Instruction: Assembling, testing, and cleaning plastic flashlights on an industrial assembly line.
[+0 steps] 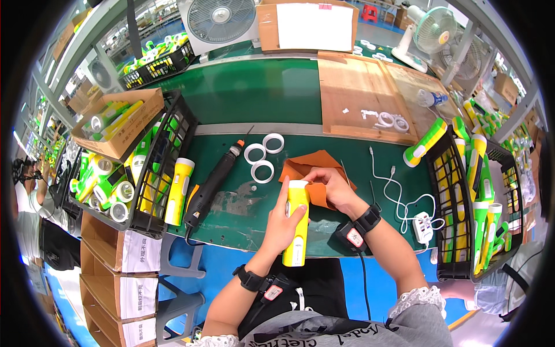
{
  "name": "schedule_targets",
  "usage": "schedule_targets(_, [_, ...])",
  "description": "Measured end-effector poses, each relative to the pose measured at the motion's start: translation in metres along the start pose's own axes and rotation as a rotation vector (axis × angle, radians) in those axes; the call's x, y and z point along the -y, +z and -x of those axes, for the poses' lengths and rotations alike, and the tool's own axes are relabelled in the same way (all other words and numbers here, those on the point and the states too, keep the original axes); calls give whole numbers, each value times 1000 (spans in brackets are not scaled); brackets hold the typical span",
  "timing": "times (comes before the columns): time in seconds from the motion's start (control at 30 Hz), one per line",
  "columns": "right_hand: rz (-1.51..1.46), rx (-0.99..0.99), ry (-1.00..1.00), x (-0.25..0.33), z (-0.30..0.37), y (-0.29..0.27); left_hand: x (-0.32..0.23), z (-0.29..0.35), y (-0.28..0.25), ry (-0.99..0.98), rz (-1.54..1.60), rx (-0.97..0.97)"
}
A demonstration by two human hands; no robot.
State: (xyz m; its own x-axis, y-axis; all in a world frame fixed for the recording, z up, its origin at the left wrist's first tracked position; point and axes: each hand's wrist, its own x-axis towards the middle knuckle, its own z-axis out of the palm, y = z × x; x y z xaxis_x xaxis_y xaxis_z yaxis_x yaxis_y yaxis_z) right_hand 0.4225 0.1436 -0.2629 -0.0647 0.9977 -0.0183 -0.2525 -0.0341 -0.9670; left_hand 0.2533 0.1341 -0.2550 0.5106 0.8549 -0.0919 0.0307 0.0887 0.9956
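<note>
My left hand (280, 225) is wrapped round a yellow flashlight (296, 251) with a white head, held upright at the table's near edge. My right hand (338, 188) pinches an orange-brown cloth (309, 163) beside the flashlight's head; its fingertips are partly hidden. Part of the cloth spreads on the green table behind both hands. To the left are several white rings (262, 172) and a black electric screwdriver (211, 188) with an orange collar. Another yellow flashlight (178, 194) leans by the left crate.
Black crates full of flashlights stand left (153, 224) and right (445, 231), the left one topped by an open cardboard box (124, 141). A white cable (399, 202) and power strip (423, 228) lie at right. Behind are a wooden board (358, 92) and a box fan (221, 20).
</note>
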Motion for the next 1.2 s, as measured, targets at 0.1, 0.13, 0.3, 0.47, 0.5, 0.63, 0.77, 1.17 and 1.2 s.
schedule_targets(0.1, [121, -31, 39, -3, 0, -2, 2, 2, 1, -1, 23, -11])
schedule_targets(0.13, [121, -28, 43, -2, 1, -2, 1, 2, 1, -4, 25, -14])
schedule_targets(0.3, [146, 18, -36, -2, 0, -4, -2, 3, -1, -9, 58, 29])
schedule_targets(0.47, [79, 84, -24, -1, 1, -15, -4, 4, -1, -23, 123, 49])
schedule_targets(0.5, [44, 101, -22, 0, 1, -14, -4, 5, -2, -36, 174, 51])
schedule_targets(0.63, [-28, 73, -38, 1, 4, -4, -1, 4, -1, -31, 211, 50])
schedule_targets(0.77, [258, -197, -127, -8, 0, 15, 3, 2, -1, 4, 71, 48])
schedule_targets(1.17, [663, -503, -380, 4, -1, -3, -4, 7, -6, 3, 340, 154])
schedule_targets(1.2, [664, -500, -387, 4, -3, -2, -3, 9, -7, -8, 451, 123])
